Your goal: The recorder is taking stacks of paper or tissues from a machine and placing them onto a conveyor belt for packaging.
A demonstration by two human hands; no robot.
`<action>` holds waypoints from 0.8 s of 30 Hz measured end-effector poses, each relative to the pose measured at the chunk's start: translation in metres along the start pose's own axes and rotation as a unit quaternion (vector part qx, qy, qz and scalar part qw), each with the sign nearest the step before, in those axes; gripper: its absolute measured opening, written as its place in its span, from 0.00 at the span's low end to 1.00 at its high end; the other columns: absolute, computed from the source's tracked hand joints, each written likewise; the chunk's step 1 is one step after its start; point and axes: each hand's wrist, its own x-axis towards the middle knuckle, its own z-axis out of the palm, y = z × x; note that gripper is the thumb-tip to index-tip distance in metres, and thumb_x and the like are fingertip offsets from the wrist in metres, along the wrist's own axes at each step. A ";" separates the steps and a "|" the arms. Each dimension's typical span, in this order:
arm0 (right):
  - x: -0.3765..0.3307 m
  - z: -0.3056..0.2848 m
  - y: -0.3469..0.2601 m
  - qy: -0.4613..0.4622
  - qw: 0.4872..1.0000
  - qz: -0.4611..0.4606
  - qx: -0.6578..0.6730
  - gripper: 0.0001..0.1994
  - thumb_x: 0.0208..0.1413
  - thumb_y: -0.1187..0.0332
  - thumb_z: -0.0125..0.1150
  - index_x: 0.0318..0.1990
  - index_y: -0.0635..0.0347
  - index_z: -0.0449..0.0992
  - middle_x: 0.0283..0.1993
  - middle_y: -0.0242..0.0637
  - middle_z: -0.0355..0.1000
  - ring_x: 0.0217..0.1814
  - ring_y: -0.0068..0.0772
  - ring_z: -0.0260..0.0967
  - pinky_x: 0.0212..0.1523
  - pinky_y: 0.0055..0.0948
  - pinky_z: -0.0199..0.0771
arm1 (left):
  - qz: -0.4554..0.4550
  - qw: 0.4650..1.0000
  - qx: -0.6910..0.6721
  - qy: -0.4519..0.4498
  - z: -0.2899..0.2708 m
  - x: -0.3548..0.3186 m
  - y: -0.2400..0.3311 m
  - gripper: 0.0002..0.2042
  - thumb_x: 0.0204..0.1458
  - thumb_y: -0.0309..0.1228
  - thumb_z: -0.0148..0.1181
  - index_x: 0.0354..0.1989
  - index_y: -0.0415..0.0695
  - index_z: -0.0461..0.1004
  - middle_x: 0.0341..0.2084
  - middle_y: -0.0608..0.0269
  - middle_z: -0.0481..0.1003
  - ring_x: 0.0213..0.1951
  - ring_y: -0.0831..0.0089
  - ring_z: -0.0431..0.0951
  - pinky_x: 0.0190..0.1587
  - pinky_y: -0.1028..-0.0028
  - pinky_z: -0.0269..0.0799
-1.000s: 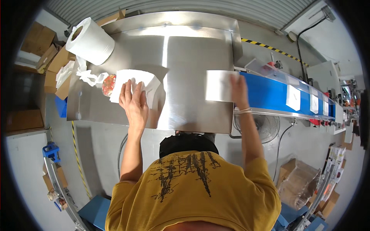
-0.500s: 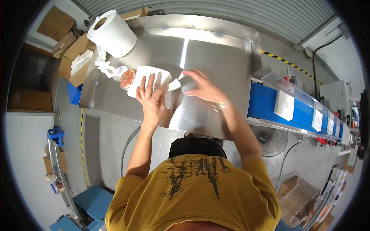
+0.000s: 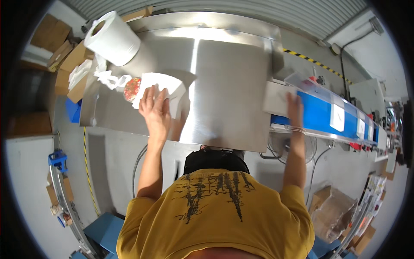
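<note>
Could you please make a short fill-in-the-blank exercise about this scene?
1. The left hand rests on a stack of sheets coloured ____.
2. The right hand is over a belt coloured ____.
3. The paper roll is at the metal table's far ____ corner.

Missing words: white; blue; left.

Corrugated grey wall [image 3: 302,16] seen along far side, white wall [image 3: 386,52] at right. Grey floor [image 3: 120,172] marked with black-and-yellow striped tape [image 3: 319,64] at left and far right. Steel table [image 3: 233,64] set across middle, streaked by bright reflected light. Brown cartons [image 3: 49,34] stacked far left; plastic-covered carton [image 3: 327,207] placed near right.
</note>
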 end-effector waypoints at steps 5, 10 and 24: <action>0.039 -0.143 0.008 -0.066 0.881 0.387 0.264 0.25 0.52 0.60 0.62 0.55 0.60 0.69 0.54 0.47 0.70 0.55 0.53 0.67 0.56 0.43 0.66 | -0.008 0.999 -0.027 0.019 0.008 -0.004 0.003 0.16 0.46 0.21 0.62 0.44 0.50 0.79 0.59 0.55 0.66 0.63 0.48 0.59 0.64 0.52 0.49; 0.104 -0.209 -0.131 0.024 0.763 -0.100 0.638 0.27 0.47 0.64 0.70 0.56 0.50 0.70 0.54 0.40 0.69 0.52 0.42 0.69 0.51 0.34 0.71 | -0.014 0.999 -0.031 0.002 0.002 -0.005 0.007 0.14 0.45 0.21 0.63 0.41 0.50 0.80 0.61 0.57 0.64 0.66 0.48 0.54 0.65 0.48 0.44; 0.070 -0.137 -0.129 -0.052 0.674 0.214 0.705 0.14 0.62 0.59 0.56 0.40 0.62 0.70 0.30 0.31 0.66 0.31 0.26 0.62 0.33 0.28 0.66 | -0.011 0.999 0.028 -0.014 -0.006 0.005 -0.015 0.16 0.52 0.27 0.58 0.52 0.46 0.74 0.58 0.51 0.66 0.63 0.52 0.60 0.64 0.52 0.50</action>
